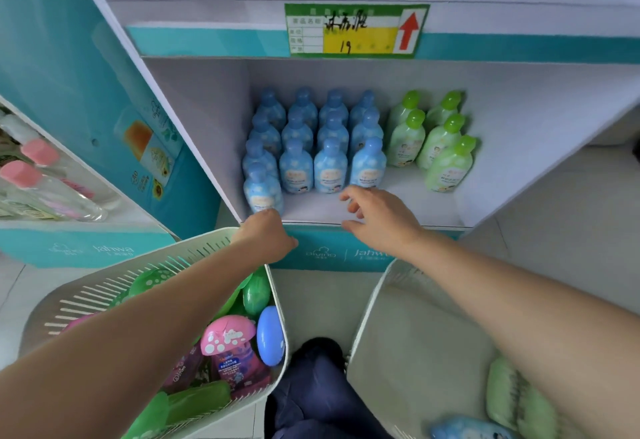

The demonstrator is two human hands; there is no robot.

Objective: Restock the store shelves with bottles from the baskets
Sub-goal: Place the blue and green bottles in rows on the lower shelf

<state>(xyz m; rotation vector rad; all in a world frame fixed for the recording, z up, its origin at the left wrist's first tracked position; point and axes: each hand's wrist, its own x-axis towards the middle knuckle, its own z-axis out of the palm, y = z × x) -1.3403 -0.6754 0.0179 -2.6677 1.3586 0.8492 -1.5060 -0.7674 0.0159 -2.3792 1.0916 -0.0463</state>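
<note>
On the lower shelf of the white-and-teal display unit, the head view shows blue bottles standing upright in four columns at the left. Green bottles stand upright in two columns to their right, set apart by a narrow gap. One blue front bottle stands at the shelf's front left corner, forward of the other rows.

Left hand: positioned at the shelf lip directly below that front bottle. The fingers curl away from the camera; whether they grip the bottle base cannot be told.

Right hand: held over the bare front strip of the shelf, just before the blue rows. Fingers are spread and hold nothing.

Left basket: slotted white wall, loaded with green, pink and blue containers, under the left forearm.

Right basket: mostly bare floor; green bottles and one blue bottle lie flat at its near right corner.

A price label with a red arrow is fixed to the upper shelf edge.
</note>
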